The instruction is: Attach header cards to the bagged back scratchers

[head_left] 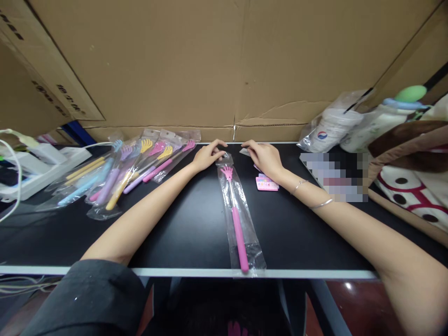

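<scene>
A pink back scratcher (239,238) in a clear plastic bag (250,214) lies lengthwise in front of me, its hand-shaped end away from me. My left hand (206,157) is at the bag's far end, thumb and forefinger curled in on its top edge. To the right, my right hand (265,157) is closed, with a small whitish piece (244,151) at its fingertips; what it is I cannot make out. Just below that hand sits a small stack of pink printed cards (267,183), partly covered by the wrist.
Several bagged back scratchers (115,179) in mixed colours are piled at left, beside a white power strip (38,170) with cables. On the right stand a lidded cup (329,128) in plastic, a bottle (364,128) and a patterned bag (409,191). Cardboard (217,65) walls the back.
</scene>
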The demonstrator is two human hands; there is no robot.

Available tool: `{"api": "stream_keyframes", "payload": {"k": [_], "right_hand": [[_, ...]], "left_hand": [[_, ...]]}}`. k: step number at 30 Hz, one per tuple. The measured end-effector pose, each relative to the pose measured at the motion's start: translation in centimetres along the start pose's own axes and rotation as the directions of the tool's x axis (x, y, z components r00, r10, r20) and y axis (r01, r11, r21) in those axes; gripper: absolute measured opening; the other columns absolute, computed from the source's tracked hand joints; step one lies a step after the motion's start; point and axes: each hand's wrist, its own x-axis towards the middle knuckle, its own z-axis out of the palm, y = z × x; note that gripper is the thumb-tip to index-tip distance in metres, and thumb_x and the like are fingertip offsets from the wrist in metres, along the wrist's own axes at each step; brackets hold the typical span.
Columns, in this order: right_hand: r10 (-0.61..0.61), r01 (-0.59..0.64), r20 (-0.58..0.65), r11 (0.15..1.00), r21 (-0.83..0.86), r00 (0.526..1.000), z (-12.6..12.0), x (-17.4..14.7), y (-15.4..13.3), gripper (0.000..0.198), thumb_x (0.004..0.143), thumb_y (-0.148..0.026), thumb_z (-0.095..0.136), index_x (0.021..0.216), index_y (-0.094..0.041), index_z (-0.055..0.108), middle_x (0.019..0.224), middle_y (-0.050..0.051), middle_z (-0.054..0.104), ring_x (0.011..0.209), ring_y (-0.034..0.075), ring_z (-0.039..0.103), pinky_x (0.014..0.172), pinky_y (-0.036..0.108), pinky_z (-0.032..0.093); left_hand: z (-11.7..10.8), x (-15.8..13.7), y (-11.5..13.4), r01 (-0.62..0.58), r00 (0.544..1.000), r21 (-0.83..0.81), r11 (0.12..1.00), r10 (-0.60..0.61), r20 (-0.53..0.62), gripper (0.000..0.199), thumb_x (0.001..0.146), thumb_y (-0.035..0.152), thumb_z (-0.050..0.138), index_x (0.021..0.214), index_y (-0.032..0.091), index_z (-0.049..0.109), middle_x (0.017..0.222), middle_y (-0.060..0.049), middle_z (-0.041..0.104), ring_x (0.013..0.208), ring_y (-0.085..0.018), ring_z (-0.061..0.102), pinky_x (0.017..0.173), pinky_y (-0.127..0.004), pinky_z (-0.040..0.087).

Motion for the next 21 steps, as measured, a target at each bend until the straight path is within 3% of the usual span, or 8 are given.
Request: {"api": "stream_keyframes", "payload": {"k": [4, 12, 16, 21], "right_hand": [[-0.012, 0.014, -0.032, 0.998, 0.064, 0.999, 0.0, 0.1, 0.2, 0.033, 0.095, -0.022, 0.04, 0.116, -0.023, 0.065, 0.094, 0.008, 0.073, 0.087, 0.025, 0.067, 0.08, 0.035, 0.045], [0.073, 0.005, -0.143, 0.878, 0.479, 0.987, 0.8, 0.9, 1.3, 0.027, 0.084, -0.019, 0.046, 0.106, -0.021, 0.062, 0.111, 0.009, 0.069, 0.099, 0.024, 0.062, 0.088, 0.038, 0.048], [0.106, -0.013, -0.164, 0.872, 0.49, 0.981, 1.3, 1.0, 1.8, 0.024, 0.092, -0.033, 0.044, 0.105, -0.02, 0.061, 0.11, 0.01, 0.067, 0.102, 0.023, 0.061, 0.088, 0.037, 0.048], [0.138, 0.014, -0.22, 0.817, 0.576, 0.966, 1.6, 0.7, 1.7, 0.036, 0.095, -0.053, 0.042, 0.106, -0.022, 0.058, 0.107, 0.01, 0.066, 0.099, 0.024, 0.063, 0.085, 0.038, 0.05]], "left_hand": [[-0.1, 0.1, 0.0, -0.036, 0.999, 0.015, 0.999, 0.035, 0.038, 0.034, 0.087, 0.036, 0.057, 0.117, 0.021, 0.064, 0.073, 0.001, 0.067, 0.066, -0.012, 0.056, 0.068, -0.024, 0.04], [-0.6, 0.6, -0.8, -0.036, 0.983, -0.069, 0.997, 0.048, 0.179, 0.04, 0.083, 0.037, 0.062, 0.118, 0.018, 0.066, 0.1, -0.005, 0.072, 0.077, -0.013, 0.058, 0.074, -0.025, 0.042], [-0.4, 0.8, -1.2, -0.002, 0.993, -0.193, 0.981, 0.024, 0.114, 0.037, 0.087, 0.034, 0.058, 0.117, 0.014, 0.064, 0.103, -0.009, 0.072, 0.082, -0.014, 0.062, 0.079, -0.026, 0.046], [0.1, 0.7, -1.3, 0.023, 0.999, -0.29, 0.957, -0.029, -0.016, 0.032, 0.089, 0.029, 0.056, 0.118, 0.016, 0.058, 0.081, -0.003, 0.071, 0.058, -0.009, 0.059, 0.067, -0.024, 0.048]]}}
